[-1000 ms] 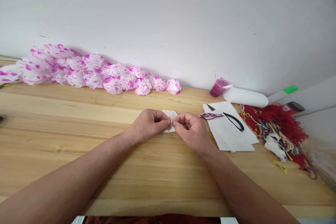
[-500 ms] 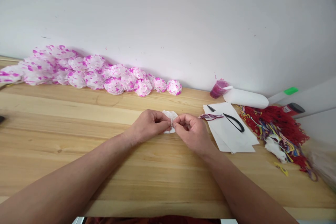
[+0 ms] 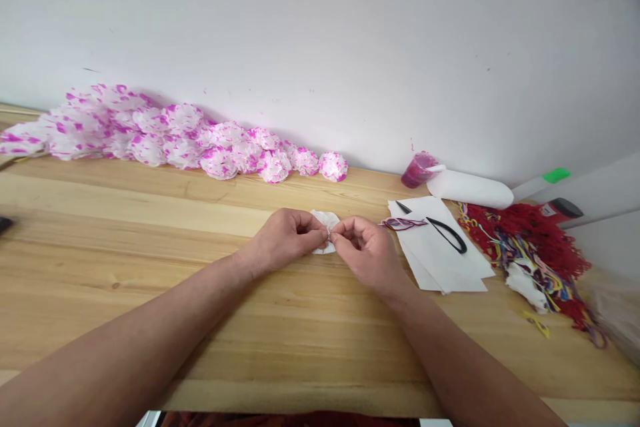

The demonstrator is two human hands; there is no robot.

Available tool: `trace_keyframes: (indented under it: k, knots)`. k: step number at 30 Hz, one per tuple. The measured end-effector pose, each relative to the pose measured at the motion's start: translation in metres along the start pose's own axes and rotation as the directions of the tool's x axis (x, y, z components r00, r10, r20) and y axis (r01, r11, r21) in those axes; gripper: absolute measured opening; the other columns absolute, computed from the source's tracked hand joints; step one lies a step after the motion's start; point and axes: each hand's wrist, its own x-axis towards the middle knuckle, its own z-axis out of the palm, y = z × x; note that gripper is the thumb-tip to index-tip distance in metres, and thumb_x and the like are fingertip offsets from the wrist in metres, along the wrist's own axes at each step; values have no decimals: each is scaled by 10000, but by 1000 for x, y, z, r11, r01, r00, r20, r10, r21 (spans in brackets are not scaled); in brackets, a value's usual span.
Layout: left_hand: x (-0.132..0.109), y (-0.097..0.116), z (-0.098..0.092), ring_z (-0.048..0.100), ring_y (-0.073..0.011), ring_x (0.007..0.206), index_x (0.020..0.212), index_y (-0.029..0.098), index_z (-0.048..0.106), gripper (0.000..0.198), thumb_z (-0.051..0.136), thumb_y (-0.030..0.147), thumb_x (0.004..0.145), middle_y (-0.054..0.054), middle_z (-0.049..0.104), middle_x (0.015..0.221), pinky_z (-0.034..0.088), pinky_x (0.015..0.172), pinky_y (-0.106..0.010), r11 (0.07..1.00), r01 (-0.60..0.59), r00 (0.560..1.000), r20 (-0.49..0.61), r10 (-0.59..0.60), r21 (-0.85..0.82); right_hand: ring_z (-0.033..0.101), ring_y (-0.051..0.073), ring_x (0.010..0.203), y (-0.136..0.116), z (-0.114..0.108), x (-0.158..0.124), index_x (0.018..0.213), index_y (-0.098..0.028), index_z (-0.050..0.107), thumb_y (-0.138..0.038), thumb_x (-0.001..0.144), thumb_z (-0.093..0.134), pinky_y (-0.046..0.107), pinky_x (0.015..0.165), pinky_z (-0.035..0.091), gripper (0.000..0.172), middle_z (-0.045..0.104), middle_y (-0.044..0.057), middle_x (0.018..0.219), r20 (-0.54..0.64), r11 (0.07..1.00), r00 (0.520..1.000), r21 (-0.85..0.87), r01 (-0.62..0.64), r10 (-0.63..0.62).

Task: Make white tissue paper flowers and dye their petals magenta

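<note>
Only the view has shifted slightly; the white piece (image 3: 326,218) lies pinched between left fingers (image 3: 313,239), nine o'clock, and right fingers (image 3: 344,245), three o'clock.

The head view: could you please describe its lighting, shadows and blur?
Head view: soft light, no harsh glare; head view: faint shading behind the white-and-magenta ruffled paper flowers; head view: pale filmy material, right edge, looks smeared, and folds in the thin white paper piece are too small to tell.
</note>
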Motion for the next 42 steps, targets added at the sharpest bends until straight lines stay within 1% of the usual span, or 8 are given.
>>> trace_keyframes:
  k: [4, 8, 15, 19, 22, 29, 35, 42]
  knots:
    - [0, 1, 1, 484, -113, 593, 704, 160, 676, 235, 616, 371, 788, 17, 603, 630, 330, 530, -221, 1000, -2, 1000, -11, 2, 10, 597, 146, 681, 2, 1, 0, 856, -189, 637, -262, 813, 641, 249, 614, 455, 84, 677, 15, 766, 8, 999, 1000, 48, -12, 12]
    - [0, 2, 1, 460, -109, 588, 698, 162, 666, 239, 618, 378, 788, 24, 571, 618, 316, 519, -217, 1000, -8, 1000, -28, 8, 24, 596, 149, 697, 4, 0, -2, 855, -199, 605, -248, 819, 638, 252, 623, 452, 69, 660, 11, 772, 26, 997, 999, 77, 24, -26]
    - [-2, 4, 1, 441, -105, 593, 719, 163, 678, 239, 609, 380, 791, 32, 542, 622, 308, 518, -218, 998, -12, 1000, -26, 13, 55, 550, 131, 644, 3, 0, -1, 841, -203, 608, -236, 819, 631, 240, 580, 413, 46, 618, -13, 716, 35, 999, 999, 37, 22, -23]
    - [-1, 5, 1, 426, -100, 578, 681, 158, 655, 251, 614, 382, 788, 38, 520, 603, 305, 519, -224, 995, -24, 999, -34, 28, 93, 578, 138, 656, 3, 1, 0, 876, -207, 581, -229, 804, 646, 244, 596, 431, 100, 661, -8, 741, 5, 999, 1000, 41, 23, -23]
    - [-1, 4, 1, 436, -103, 585, 703, 160, 669, 259, 611, 395, 794, 36, 531, 611, 308, 524, -224, 995, -30, 999, -28, 33, 92, 602, 140, 657, 3, 2, -1, 928, -212, 596, -226, 806, 646, 245, 604, 445, 132, 706, 0, 774, 5, 1000, 1000, 20, 15, -15]
    - [-1, 4, 1, 420, -101, 571, 727, 166, 682, 288, 620, 438, 797, 41, 509, 599, 302, 511, -222, 996, -30, 999, -29, 32, 82, 598, 123, 614, 2, 2, -1, 863, -204, 634, -256, 844, 615, 216, 546, 417, 58, 683, -13, 712, 6, 999, 1000, -39, 30, -30]
    - [3, 0, 2, 494, -120, 567, 716, 171, 682, 275, 618, 425, 799, 16, 599, 604, 347, 513, -227, 996, -18, 999, -49, 22, 92, 596, 127, 642, 2, 1, -1, 854, -198, 641, -261, 849, 600, 220, 567, 432, 75, 673, -5, 737, -24, 994, 998, -92, 63, -65]
    - [4, -7, -1, 585, -139, 604, 820, 161, 722, 237, 612, 370, 805, -13, 664, 651, 433, 566, -230, 999, -6, 1000, 0, 6, -36, 583, 124, 624, 0, 1, -2, 848, -194, 658, -237, 824, 588, 222, 554, 434, 86, 677, 2, 740, -21, 977, 992, -177, 119, -125]
